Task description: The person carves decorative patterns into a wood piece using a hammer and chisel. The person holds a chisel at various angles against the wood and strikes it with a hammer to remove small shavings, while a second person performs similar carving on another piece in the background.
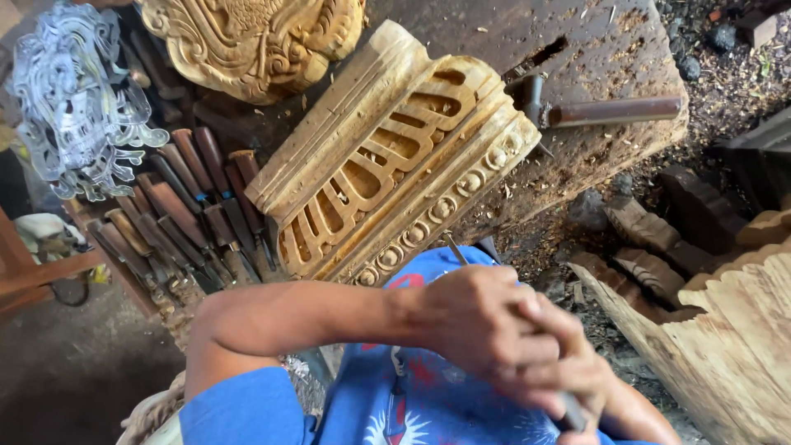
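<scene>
A pale carved wooden panel (395, 156) with open slots and a row of round beads leans tilted on a rough work block (593, 49). My left hand (482, 330) reaches across my blue shirt and is closed around a thin metal chisel (454, 248). My right hand (589, 379) sits just beneath it and grips the same tool lower down, near its handle end. The chisel's tip lies at the panel's lower beaded edge; whether it touches the wood is unclear.
Several wooden-handled chisels (189, 214) lie in a row left of the panel. A carved round ornament (255, 41) and a silvery cut-out pattern (74, 107) are at the upper left. A hammer (610, 111) rests on the block. Rough wood pieces (725, 338) stand at the right.
</scene>
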